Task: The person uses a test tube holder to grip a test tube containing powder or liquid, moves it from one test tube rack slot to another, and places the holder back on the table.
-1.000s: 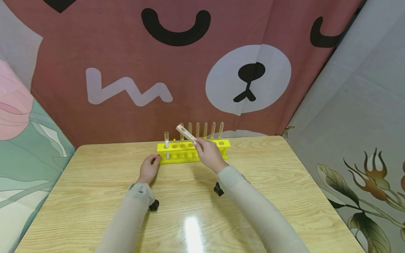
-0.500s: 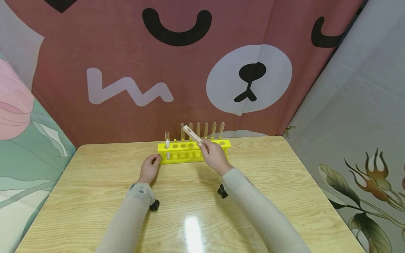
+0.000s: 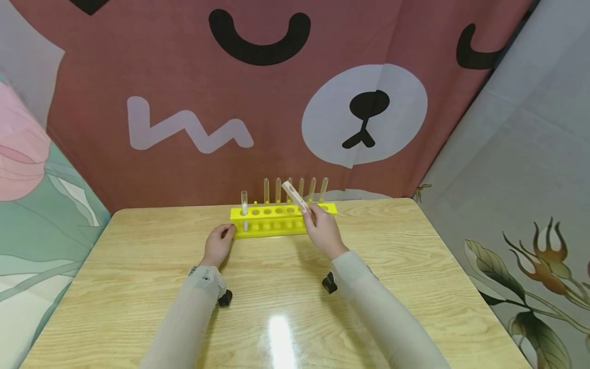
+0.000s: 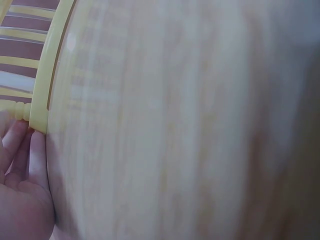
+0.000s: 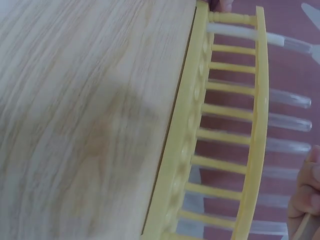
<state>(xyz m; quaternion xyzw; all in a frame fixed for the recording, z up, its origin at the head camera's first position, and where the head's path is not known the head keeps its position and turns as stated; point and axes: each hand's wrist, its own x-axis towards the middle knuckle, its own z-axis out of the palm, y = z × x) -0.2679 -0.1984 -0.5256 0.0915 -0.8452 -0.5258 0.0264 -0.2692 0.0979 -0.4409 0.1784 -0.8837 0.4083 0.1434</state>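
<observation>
A yellow test tube rack (image 3: 269, 225) stands near the table's back edge. My left hand (image 3: 217, 246) holds its left end at the base; in the left wrist view the fingertips (image 4: 37, 142) meet the rack's lower corner. My right hand (image 3: 324, 234) grips a wooden test tube clamp (image 3: 294, 195), raised above the rack's right part and tilted up to the left. No tube shows in the clamp's jaws. One upright test tube (image 3: 244, 203), with white contents, stands in the leftmost hole. Several clear test tubes (image 3: 266, 190) sit upside down on the rear pegs.
The wooden table (image 3: 267, 287) extends toward me in front of the rack. A pink-brown curtain (image 3: 258, 128) with a bear face hangs directly behind it. Patterned cloth (image 3: 507, 205) hangs at the right. A small black wrist camera (image 3: 329, 283) hangs under the right sleeve.
My right hand has moved right along the rack, carrying the clamp from over its middle toward its right part. The left hand stays at the rack's left end.
</observation>
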